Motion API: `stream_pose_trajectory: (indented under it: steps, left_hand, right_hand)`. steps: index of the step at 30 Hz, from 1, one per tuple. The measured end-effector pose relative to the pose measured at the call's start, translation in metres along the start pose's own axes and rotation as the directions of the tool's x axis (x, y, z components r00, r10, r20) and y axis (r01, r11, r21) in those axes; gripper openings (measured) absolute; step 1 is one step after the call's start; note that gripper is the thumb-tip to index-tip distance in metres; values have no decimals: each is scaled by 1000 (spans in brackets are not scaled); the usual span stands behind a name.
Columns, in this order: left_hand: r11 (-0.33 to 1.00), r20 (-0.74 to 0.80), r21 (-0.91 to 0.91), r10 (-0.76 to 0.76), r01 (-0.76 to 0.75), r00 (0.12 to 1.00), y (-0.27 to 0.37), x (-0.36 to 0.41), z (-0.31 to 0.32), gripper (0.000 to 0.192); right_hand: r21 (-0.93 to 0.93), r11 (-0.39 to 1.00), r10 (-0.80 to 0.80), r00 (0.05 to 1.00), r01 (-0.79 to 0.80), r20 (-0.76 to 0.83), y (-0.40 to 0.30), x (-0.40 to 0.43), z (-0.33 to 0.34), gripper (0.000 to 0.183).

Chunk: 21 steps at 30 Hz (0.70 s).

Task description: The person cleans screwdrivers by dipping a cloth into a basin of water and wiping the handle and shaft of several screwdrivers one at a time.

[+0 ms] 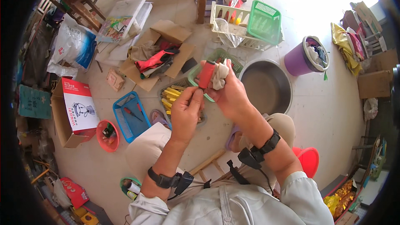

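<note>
Between my hands stands a red cylindrical tool handle point(207, 74) with dark ends, tilted slightly. My left hand point(187, 107) pinches its lower dark end between thumb and fingers; whatever extends below is hidden. My right hand point(232, 95) grips a crumpled off-white cloth point(220, 75), which presses against the handle's right side. Under the hands is a green plastic basket point(191, 77), partly covered. Beside it, a grey basket point(161, 91) holds several yellow-handled tools point(170, 95). A blue basket point(126, 128) on the left contains a red-and-black screwdriver point(132, 113).
A wide metal basin point(265, 87) lies right of my hands, with a purple bucket point(293, 59) beyond. Ahead are an open cardboard box point(178, 32) of cloths and gloves and a cream crate point(215, 15). A red bowl point(99, 134) and a printed carton point(81, 106) stand left.
</note>
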State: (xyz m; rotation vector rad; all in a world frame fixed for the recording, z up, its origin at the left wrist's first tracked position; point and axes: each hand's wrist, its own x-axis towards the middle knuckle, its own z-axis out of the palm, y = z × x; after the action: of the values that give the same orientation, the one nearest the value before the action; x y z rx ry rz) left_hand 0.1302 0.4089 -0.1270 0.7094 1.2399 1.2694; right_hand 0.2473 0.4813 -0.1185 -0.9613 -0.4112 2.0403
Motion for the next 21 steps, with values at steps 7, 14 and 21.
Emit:
stream_pose_trajectory:
  steps: [7,14,21]
  left_hand:
    - [925,-39,283,274,-252,961,-1,1,-5,18]
    - [741,-38,548,485,-388,874,7,0,-7,20]
    - [581,8,678,607,-451,794,7,2,-8,23]
  right_hand:
    - [-92,993,-79,996,76,-32,-8,2,-10,44]
    - [-87,984,-163,983,156,-80,-16,3,-21,36]
    - [8,999,-45,996,44,71,-16,-5,-12,45]
